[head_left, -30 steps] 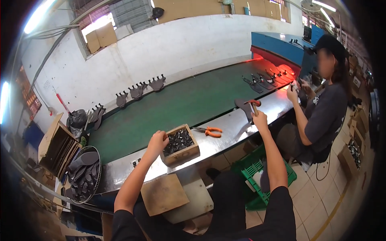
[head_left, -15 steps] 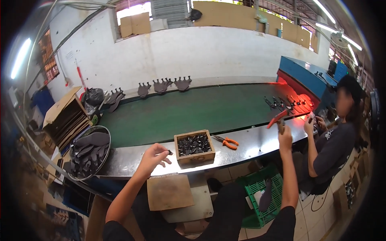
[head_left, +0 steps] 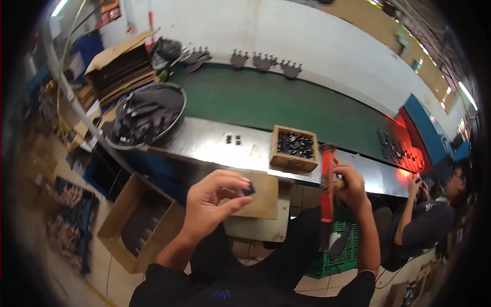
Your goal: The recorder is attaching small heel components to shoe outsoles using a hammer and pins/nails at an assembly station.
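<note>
My left hand (head_left: 212,197) pinches a small black piece (head_left: 248,190) between thumb and fingers, above a flat tan board (head_left: 266,197) in front of me. In my right hand (head_left: 353,187) is a hammer (head_left: 326,204), its long red-orange head pointing down with a dark tip. The hammer is upright beside the right corner of a wooden box (head_left: 293,162) filled with small black parts. Several more small black pieces (head_left: 233,139) lie on the metal ledge (head_left: 204,146) left of the box.
Behind the ledge runs a green conveyor belt (head_left: 235,97), with dark flat pieces (head_left: 264,62) along its far edge. A round basket (head_left: 181,110) of dark cut pieces stands left. At right, a person (head_left: 424,220) sits by a red-lit machine (head_left: 409,128). A green crate (head_left: 337,261) stands below.
The view has tilted down and left. My left hand has come back from beside the box to above the board, still pinching a black piece. The hammer has moved left, toward the box.
</note>
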